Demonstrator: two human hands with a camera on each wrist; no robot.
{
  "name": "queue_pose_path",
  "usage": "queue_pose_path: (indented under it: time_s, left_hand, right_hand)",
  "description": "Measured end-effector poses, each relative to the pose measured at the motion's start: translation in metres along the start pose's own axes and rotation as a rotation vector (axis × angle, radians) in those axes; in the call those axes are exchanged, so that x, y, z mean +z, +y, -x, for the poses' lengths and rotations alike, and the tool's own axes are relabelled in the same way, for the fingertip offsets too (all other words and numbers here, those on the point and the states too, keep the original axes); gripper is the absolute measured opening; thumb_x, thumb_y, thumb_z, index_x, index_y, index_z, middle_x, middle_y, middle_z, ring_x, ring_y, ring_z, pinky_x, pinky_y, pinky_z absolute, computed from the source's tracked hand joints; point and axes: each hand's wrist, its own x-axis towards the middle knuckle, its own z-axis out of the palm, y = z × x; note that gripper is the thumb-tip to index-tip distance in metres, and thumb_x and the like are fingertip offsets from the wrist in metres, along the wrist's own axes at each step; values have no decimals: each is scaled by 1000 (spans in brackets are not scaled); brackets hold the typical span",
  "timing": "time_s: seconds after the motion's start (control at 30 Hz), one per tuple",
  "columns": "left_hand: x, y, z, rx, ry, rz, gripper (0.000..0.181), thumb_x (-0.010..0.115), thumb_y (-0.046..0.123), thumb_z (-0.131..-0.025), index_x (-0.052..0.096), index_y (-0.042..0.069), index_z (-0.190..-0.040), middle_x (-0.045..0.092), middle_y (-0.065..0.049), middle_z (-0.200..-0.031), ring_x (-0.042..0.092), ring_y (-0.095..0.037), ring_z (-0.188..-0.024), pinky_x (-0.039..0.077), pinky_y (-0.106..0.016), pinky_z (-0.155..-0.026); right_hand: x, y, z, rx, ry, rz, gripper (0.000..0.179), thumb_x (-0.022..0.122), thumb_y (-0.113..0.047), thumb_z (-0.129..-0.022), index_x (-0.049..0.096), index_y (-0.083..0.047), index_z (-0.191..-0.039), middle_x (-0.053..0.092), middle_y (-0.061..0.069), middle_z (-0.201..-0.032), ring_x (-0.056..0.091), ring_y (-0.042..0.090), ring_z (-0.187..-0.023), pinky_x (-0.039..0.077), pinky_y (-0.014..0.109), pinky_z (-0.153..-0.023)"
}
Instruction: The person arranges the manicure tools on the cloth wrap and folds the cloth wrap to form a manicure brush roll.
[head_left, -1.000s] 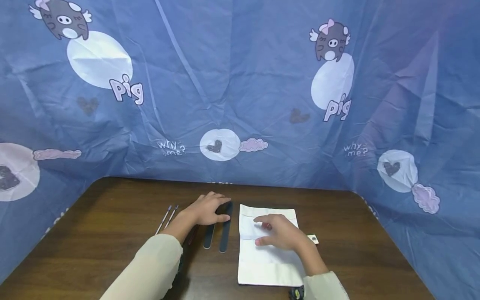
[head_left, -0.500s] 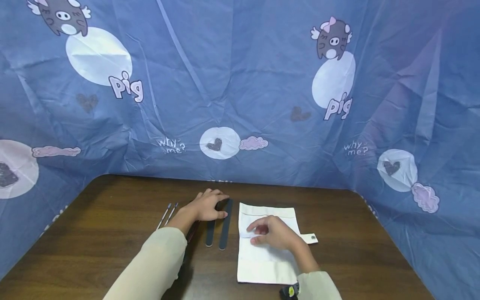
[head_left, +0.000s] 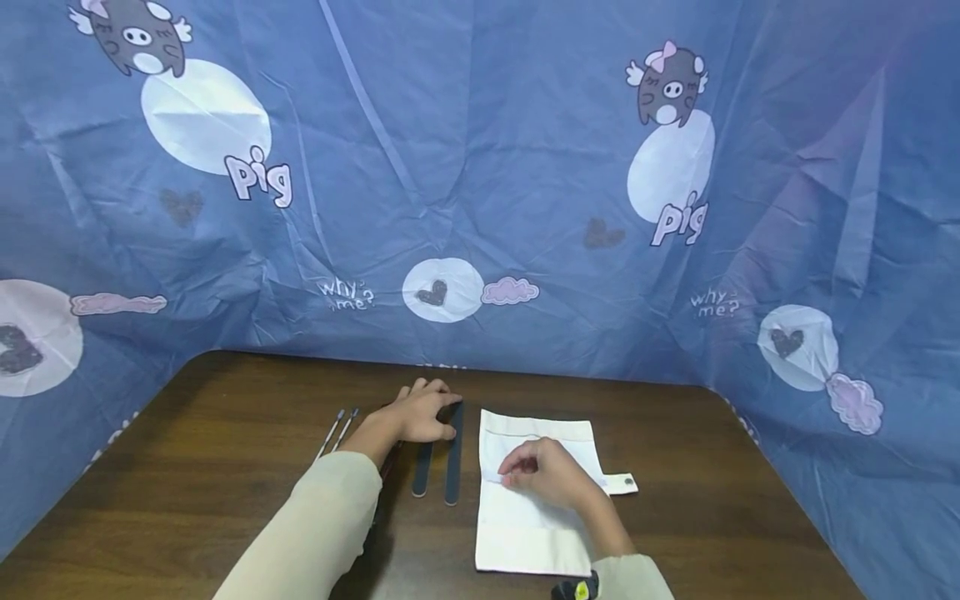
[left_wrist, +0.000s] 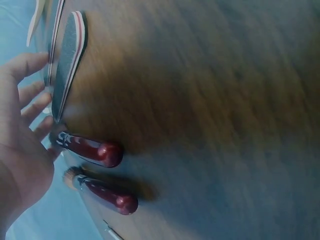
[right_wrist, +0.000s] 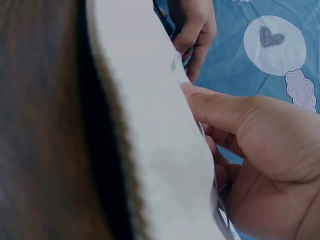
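Observation:
My left hand (head_left: 420, 417) lies over the far ends of two dark nail files, with its fingers loosely extended. One nail file (head_left: 453, 467) is beside the thumb; the other nail file (head_left: 422, 471) runs partly under the palm. In the left wrist view, a file (left_wrist: 70, 55) shows its red-striped edge near the fingertips. On the right, a white cloth pouch (head_left: 525, 542) is spread out. My right hand (head_left: 551, 475) is over its middle, thumb and fingers drawn together, pinching the edge of its inner flap. Part of that flap is hidden behind the fingers.
Two brushes with dark red handles, one brush (left_wrist: 95, 150) above the other brush (left_wrist: 110, 195), lie near the left hand. Thin sticks (head_left: 330, 433) lie farther left. A snap tab (head_left: 621, 483) sticks out from the pouch. A blue curtain (head_left: 465, 208) stands behind the table (head_left: 225, 467).
My right hand has moved slightly left and down over the pouch, and its parted thumb and fingers have closed together. The left hand has stayed over the nail files with little movement.

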Motion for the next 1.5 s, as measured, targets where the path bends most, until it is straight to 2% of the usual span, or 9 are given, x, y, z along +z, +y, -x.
queue_pose_path:
  time_s: [0.23,0.47,0.63,0.8,0.9,0.97,1.13,1.3,1.5]
  left_hand:
    - [1,0,-1,-31,-8,-9,68,68,47,-92,53,15,-150,46,-7,-147,38,-28,-127,35,-46,-103]
    - [1,1,-2,-36,14,21,61,74,46,-91,58,17,-142,47,-10,-145,38,-31,-125,34,-49,-102]
    - [-7,7,-3,-7,38,55,60,80,40,-89,58,13,-137,58,-7,-130,40,-28,-113,33,-46,-94]
    - [-25,19,-6,29,46,196,60,81,29,-90,54,12,-141,62,-8,-120,43,-27,-110,35,-48,-96]
    - [-34,24,-8,73,60,317,50,74,16,-95,54,10,-140,62,-13,-120,54,-26,-108,44,-48,-98]
    - [-38,27,-9,91,78,431,43,68,7,-98,54,8,-139,60,-15,-118,62,-26,-100,53,-46,-91]
    - [-44,31,-15,65,183,686,42,61,1,-101,52,5,-141,55,-15,-114,67,-24,-85,60,-44,-77]
    - [-41,40,-24,11,343,810,41,62,3,-101,51,4,-140,57,-16,-119,66,-23,-87,60,-43,-75]
    - [-25,52,-35,-22,523,916,38,63,0,-100,54,4,-137,57,-16,-118,63,-20,-81,59,-36,-69]
  right_hand:
    - [4,-2,0,-10,-38,-60,14,67,4,-90,73,-8,-87,61,-2,-74,51,6,-67,41,19,-62]
    - [5,-3,-1,16,-56,-42,17,65,4,-91,72,-11,-87,61,-3,-75,51,7,-69,42,20,-64]
    - [5,-1,-1,29,-60,-31,19,63,6,-90,72,-11,-88,61,-4,-76,52,7,-70,43,21,-65]
    - [3,-1,0,31,-56,-41,16,65,3,-92,72,-11,-88,61,-5,-76,52,7,-70,43,21,-65]
    - [4,-1,0,22,-54,-49,16,64,3,-91,72,-10,-88,61,-4,-75,51,6,-69,43,20,-64]
    - [4,0,1,17,-56,-55,17,62,5,-90,72,-9,-88,61,-5,-75,51,6,-68,43,20,-64]
    - [5,0,2,17,-60,-56,20,60,7,-89,72,-9,-87,62,-5,-76,51,5,-68,43,19,-64]
    - [4,0,1,11,-54,-47,19,61,7,-88,72,-9,-87,62,-4,-75,52,6,-69,43,19,-64]
    - [2,0,1,2,-51,-52,20,61,7,-88,72,-9,-87,62,-2,-76,52,7,-69,42,20,-64]
